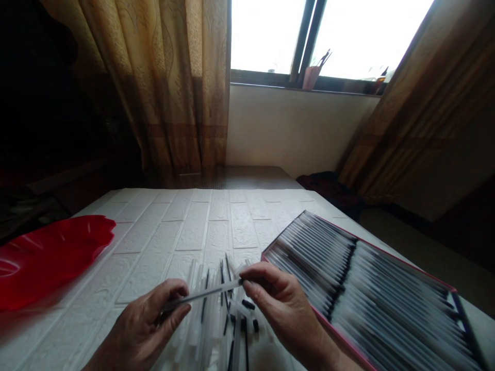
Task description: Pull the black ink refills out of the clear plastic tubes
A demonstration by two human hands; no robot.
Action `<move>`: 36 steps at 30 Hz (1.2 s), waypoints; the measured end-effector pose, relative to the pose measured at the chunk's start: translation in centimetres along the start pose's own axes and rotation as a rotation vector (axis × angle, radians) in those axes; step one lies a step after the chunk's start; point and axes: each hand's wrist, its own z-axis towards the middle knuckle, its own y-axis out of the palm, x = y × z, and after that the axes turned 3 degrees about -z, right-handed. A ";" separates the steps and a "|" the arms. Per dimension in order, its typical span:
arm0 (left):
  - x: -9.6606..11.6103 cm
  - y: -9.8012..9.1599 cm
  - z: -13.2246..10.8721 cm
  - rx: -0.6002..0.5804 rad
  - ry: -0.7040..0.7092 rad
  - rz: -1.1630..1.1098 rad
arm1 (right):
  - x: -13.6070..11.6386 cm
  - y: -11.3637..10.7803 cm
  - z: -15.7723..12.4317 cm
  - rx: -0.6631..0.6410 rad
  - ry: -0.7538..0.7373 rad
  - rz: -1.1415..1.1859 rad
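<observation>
Clear tube (203, 294) runs sideways, left hand (150, 319) to right hand (282, 304).

On the table (216, 216), we have a dish (50, 257) at the far left edge and a tray (386, 254) filled with rows of pens along the right side. Between them, near us, lies a loose pile of tubes and refills (216, 335). Over that pile our left hand (143, 324) and right hand (282, 304) each pinch one end of a tube (204, 293). Beyond the table's far edge stands the wall with a window (328, 36). A cup (311, 77) is on its sill, and curtains (166, 87) hang to the left and right of it.
</observation>
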 end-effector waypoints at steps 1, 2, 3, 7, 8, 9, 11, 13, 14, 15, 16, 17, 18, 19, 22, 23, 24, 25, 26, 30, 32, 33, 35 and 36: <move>0.0 0.0 0.0 -0.004 0.002 -0.002 | 0.0 0.0 0.0 0.000 0.001 0.001; 0.1 0.0 0.0 -0.009 0.009 0.000 | 0.0 0.0 0.0 -0.002 0.001 0.001; 0.1 -0.1 0.1 -0.008 0.020 0.002 | 0.0 0.0 0.0 -0.002 0.002 0.001; 0.5 -0.4 0.4 -0.052 0.028 -0.006 | 0.1 0.0 0.0 -0.001 0.003 -0.006; 0.6 -0.4 0.5 -0.064 0.021 -0.014 | 0.1 0.0 0.0 -0.002 0.003 -0.008; 0.6 -0.5 0.5 -0.076 0.013 -0.021 | 0.1 0.0 0.0 -0.002 0.003 -0.009; 0.6 -0.5 0.5 -0.085 0.008 -0.027 | 0.1 0.0 -0.1 -0.004 0.003 -0.012; 0.3 -0.3 0.2 -0.063 0.013 -0.014 | 0.1 0.0 -0.1 -0.012 0.007 -0.019; 0.1 -0.3 0.1 -0.043 0.019 -0.006 | 0.2 -0.1 -0.1 -0.016 0.008 -0.023; -0.1 -0.2 -0.1 -0.021 0.027 -0.002 | 0.2 -0.1 -0.1 -0.018 0.010 -0.027; -0.2 -0.1 -0.3 -0.004 0.032 -0.001 | 0.2 -0.1 -0.1 -0.020 0.013 -0.032; -0.3 0.0 -0.4 0.006 0.034 -0.006 | 0.2 -0.1 -0.1 -0.021 0.014 -0.035; -0.4 0.1 -0.4 0.008 0.033 -0.015 | 0.2 -0.1 -0.1 -0.023 0.015 -0.038; -0.4 0.1 -0.3 0.001 0.025 -0.024 | 0.2 -0.1 -0.1 -0.026 0.015 -0.041; 0.0 -0.1 0.2 -0.039 0.006 -0.032 | 0.2 -0.1 0.0 -0.036 0.016 -0.046; 0.1 -0.3 0.3 -0.060 -0.001 -0.029 | 0.1 -0.1 0.0 -0.038 0.017 -0.047; 0.2 -0.4 0.4 -0.087 -0.011 -0.024 | 0.0 -0.1 0.0 -0.040 0.018 -0.049; 0.2 -0.4 0.4 -0.119 -0.026 -0.020 | 0.0 -0.1 0.0 -0.043 0.019 -0.051; 0.2 -0.5 0.4 -0.151 -0.040 -0.018 | -0.1 -0.1 0.0 -0.047 0.021 -0.052; -0.3 -0.4 -0.1 -0.157 -0.036 -0.048 | -0.2 -0.2 -0.1 -0.060 0.038 -0.047; -0.5 -0.2 -0.3 -0.082 -0.014 -0.050 | -0.2 -0.2 -0.1 -0.066 0.046 -0.047; -0.4 -0.2 -0.3 -0.051 -0.005 -0.045 | -0.2 -0.2 -0.1 -0.070 0.046 -0.048; -0.3 -0.2 -0.3 -0.030 -0.004 -0.034 | -0.2 -0.2 -0.1 -0.079 0.045 -0.053; -0.3 -0.2 -0.2 -0.036 0.000 -0.035 | -0.2 -0.2 -0.1 -0.082 0.047 -0.052</move>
